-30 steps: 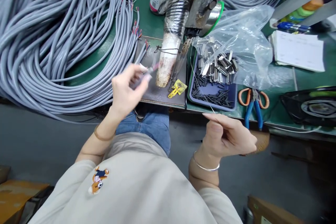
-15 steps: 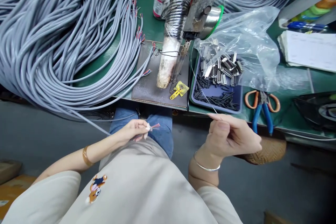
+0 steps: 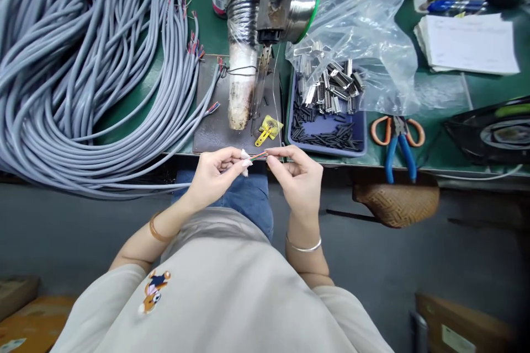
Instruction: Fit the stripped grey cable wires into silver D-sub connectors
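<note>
My left hand (image 3: 219, 174), with white covers on its fingertips, is closed around the end of a grey cable (image 3: 176, 186). Thin coloured wires (image 3: 259, 156), orange and green among them, stick out of that grip to the right. My right hand (image 3: 298, 174) pinches the tips of these wires between thumb and forefinger. A fine solder strand (image 3: 275, 88) runs down from the solder spool (image 3: 302, 11) and ends by the right forefinger; whether the hand also touches it I cannot tell. Both hands are just in front of the bench edge, below the soldering iron (image 3: 260, 80).
Grey cables (image 3: 103, 66) with bared ends cover the bench's left. A hose (image 3: 242, 83) hangs over a dark board (image 3: 211, 132) holding a yellow clip (image 3: 265, 132). To the right are a blue tray (image 3: 327, 148) of metal connectors and black sleeves, a plastic bag (image 3: 381, 55), and pliers (image 3: 400, 149).
My right hand has moved left from in front of the tray to the wire ends. My left hand has risen toward the bench edge with the cable. The view has shifted right.
</note>
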Demonstrator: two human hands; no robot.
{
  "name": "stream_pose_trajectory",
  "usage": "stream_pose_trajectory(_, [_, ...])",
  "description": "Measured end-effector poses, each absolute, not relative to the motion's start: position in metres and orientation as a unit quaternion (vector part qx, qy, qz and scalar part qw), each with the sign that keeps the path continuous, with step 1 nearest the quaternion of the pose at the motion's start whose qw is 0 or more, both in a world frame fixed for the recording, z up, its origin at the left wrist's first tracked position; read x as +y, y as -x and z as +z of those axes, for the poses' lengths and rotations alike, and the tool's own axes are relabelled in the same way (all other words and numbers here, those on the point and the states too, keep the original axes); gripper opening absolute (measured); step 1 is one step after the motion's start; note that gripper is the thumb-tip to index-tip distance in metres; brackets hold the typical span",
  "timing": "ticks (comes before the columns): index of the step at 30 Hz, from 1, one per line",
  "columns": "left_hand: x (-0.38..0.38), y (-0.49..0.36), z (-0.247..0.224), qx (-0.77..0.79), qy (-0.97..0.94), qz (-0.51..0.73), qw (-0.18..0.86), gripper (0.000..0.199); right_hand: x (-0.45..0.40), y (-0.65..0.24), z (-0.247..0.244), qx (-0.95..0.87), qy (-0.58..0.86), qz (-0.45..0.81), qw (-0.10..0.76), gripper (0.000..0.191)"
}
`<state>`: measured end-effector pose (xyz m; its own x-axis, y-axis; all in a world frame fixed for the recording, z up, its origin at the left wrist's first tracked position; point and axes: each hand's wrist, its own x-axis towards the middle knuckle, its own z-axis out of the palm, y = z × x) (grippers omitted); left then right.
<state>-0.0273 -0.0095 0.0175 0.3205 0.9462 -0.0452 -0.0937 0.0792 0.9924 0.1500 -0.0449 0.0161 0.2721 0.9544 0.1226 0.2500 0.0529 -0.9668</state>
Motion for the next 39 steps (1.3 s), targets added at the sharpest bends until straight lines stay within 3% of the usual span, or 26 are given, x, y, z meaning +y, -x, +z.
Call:
stream_pose_trajectory(3, [-0.009,0.028,0.015,0.413,-0.526,0.415,0.616,0.034,-0.043,-0.151,0.013,-0.445,0.606,0.364,0.55,0.016])
stream_pose_trajectory(16, [-0.006,0.028,0.001,0.397,-0.51,0.412,0.643,0.033,-0.035,-0.14,0.006,-0.49,0.566,0.42,0.513,0.013])
stream_pose_trajectory(20, [-0.005,0.028,-0.002,0.389,-0.555,0.404,0.615,0.028,-0.036,-0.143,0.007,-0.559,0.577,0.337,0.49,0.01])
stream_pose_trajectory(25, [-0.01,0.023,-0.006,0.427,-0.667,0.414,0.448,0.013,-0.039,-0.142,0.013,-0.661,0.585,0.169,0.438,0.014])
stream_pose_trajectory(32, [-0.009,0.027,0.001,0.412,-0.464,0.413,0.666,0.038,-0.036,-0.141,0.006,-0.528,0.58,0.411,0.465,0.014])
stream_pose_trajectory(39, [0.0,0.036,0.002,0.376,-0.386,0.402,0.74,0.042,-0.04,-0.142,0.003,-0.517,0.604,0.355,0.492,0.014])
